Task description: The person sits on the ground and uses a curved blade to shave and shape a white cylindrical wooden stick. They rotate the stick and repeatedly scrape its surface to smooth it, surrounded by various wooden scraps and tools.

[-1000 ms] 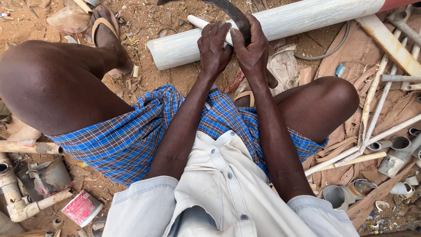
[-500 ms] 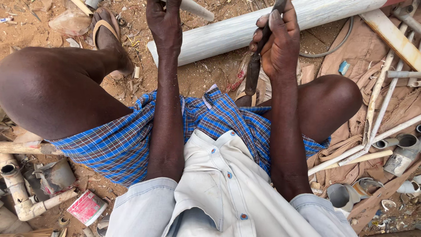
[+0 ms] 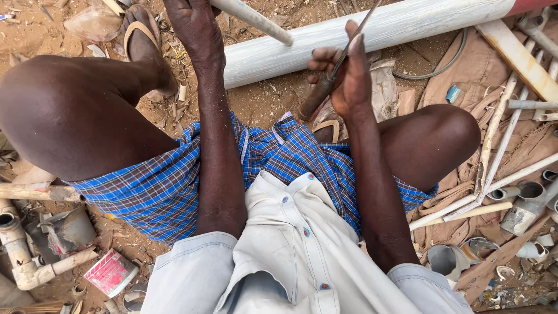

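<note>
Nearest the camera are the pale shirt (image 3: 290, 256) and the blue checked cloth (image 3: 279, 168) across the lap, with both forearms running up and away from them.

The right hand (image 3: 349, 81) sits closer in, just above the right knee. Its grip is closed around the wooden handle of a hacksaw (image 3: 328, 81) — fingers curled over the handle, thumb up along it. The saw's long axis slants from lower left, where the handle's butt points toward the lap, up to the right, where the thin blade rises past the thumb toward the top edge of the view.

The left hand (image 3: 195, 26) is farther out, at the top of the view. Its grip is closed around a thin white pipe (image 3: 256, 20), though the upper fingers are cut off by the frame edge, so how fully they wrap cannot be told. That pipe slopes down to the right, and its free end stops short of the saw, up and to the left of the right hand — apart, not touching.

So the thin pipe and the saw blade lean toward each other, their axes roughly crossing, with the pipe's open end the part nearest the blade.

Beyond both hands a thick white pipe (image 3: 378, 32) lies on the bare earth (image 3: 273, 99), running left to right and rising slightly toward the right. A sandalled foot (image 3: 142, 43) rests near its left end. Pipe offcuts and fittings (image 3: 523, 197) lie scattered at the right.
</note>
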